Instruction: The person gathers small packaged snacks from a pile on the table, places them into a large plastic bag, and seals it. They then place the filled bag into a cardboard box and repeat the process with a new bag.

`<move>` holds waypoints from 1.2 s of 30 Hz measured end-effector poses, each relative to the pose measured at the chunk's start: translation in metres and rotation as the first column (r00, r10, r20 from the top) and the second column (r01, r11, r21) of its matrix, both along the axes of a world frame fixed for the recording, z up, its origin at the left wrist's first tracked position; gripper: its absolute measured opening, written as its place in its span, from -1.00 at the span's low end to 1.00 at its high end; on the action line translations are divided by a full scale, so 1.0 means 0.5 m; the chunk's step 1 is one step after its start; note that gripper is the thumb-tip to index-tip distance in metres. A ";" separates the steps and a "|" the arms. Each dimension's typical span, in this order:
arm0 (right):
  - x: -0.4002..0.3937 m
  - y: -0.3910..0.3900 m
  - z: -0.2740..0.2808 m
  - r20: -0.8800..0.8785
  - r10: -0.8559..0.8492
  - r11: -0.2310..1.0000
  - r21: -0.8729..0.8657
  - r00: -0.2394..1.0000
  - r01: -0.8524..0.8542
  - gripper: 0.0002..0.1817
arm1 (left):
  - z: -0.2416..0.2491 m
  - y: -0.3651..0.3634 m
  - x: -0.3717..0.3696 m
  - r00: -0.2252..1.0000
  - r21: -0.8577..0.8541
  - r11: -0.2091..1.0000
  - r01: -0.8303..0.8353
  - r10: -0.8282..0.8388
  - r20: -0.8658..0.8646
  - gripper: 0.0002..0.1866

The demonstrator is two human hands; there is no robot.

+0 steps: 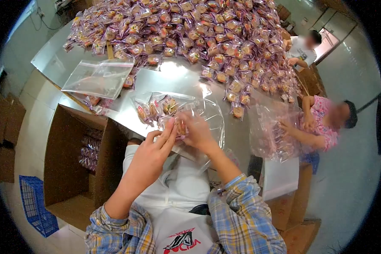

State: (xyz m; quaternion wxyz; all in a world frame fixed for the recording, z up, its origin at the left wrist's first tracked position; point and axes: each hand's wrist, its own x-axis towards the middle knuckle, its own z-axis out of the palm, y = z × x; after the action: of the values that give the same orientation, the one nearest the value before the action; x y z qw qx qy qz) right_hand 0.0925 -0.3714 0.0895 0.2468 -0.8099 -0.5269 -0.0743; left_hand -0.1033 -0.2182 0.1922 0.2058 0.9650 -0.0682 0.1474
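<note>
Both my hands meet over a clear plastic bag (213, 120) lying on the metal table (156, 78). Several small wrapped snacks (169, 106) lie in a row on or in this bag, just beyond my fingers. My left hand (156, 148) has its fingers stretched forward and touches a wrapped snack near the bag's near side. Around the same snack, my right hand (194, 131) is bent and smeared by motion, so its fingers are not clear.
A large heap of wrapped snacks (178, 29) covers the table's far side. Empty clear bags (99, 78) lie at the left. An open cardboard box (67, 156) and blue crate (38, 205) stand lower left. Two people are at the right, one handling a clear bag (269, 127).
</note>
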 end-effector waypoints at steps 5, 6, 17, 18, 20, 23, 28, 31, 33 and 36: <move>0.027 -0.002 -0.028 -0.156 -0.353 0.926 0.081 0.922 0.369 -0.32 | -0.010 -0.001 -0.016 1.000 -0.026 1.000 -0.013 0.013 0.010 -0.10; 0.028 -0.003 -0.031 -0.191 -0.454 0.883 0.037 0.870 0.469 -0.32 | -0.012 -0.001 -0.018 1.000 -0.049 0.999 -0.016 0.016 -0.006 -0.09; 0.058 0.039 0.007 0.043 -0.543 0.827 -0.150 0.839 0.542 0.13 | -0.011 0.006 -0.023 0.999 -0.018 1.000 -0.007 0.008 0.034 -0.12; 0.057 0.047 0.015 0.136 -0.513 0.830 -0.173 0.848 0.530 0.06 | -0.011 0.011 -0.023 0.999 -0.017 1.000 -0.008 0.008 0.032 -0.12; 0.064 0.057 0.006 0.324 -0.461 0.827 -0.181 0.826 0.533 -0.08 | -0.019 0.025 -0.030 1.000 -0.026 1.000 -0.007 0.007 0.020 -0.11; 0.089 0.079 -0.040 0.503 -0.435 0.821 -0.119 0.747 0.558 -0.31 | -0.021 0.034 -0.039 0.999 -0.047 0.999 -0.011 0.013 0.047 -0.15; 0.086 0.117 -0.055 0.648 -0.160 0.864 -0.273 0.745 0.423 -0.39 | -0.037 0.051 -0.041 0.988 -0.221 0.975 0.019 0.015 0.151 -0.37; 0.087 0.134 -0.047 0.454 -0.142 0.900 -0.310 0.880 0.306 -0.40 | -0.070 0.057 -0.037 0.970 -0.488 0.872 0.042 0.082 0.229 -0.46; 0.104 0.143 -0.025 0.302 -0.138 0.918 -0.317 0.943 0.236 -0.33 | -0.117 0.084 -0.030 0.927 -0.624 0.775 0.101 0.154 0.341 -0.48; 0.099 0.175 0.025 -0.046 -0.274 0.910 -0.335 0.961 0.243 -0.16 | -0.207 0.140 0.025 0.826 -0.816 0.431 -0.386 0.555 -0.097 -0.38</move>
State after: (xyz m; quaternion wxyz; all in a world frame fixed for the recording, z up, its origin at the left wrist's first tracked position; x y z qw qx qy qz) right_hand 0.1421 -0.2840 0.1017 0.1216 -0.9046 -0.4081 0.0191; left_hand -0.0906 -0.1482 0.0887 0.5636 0.7234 0.2602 0.3022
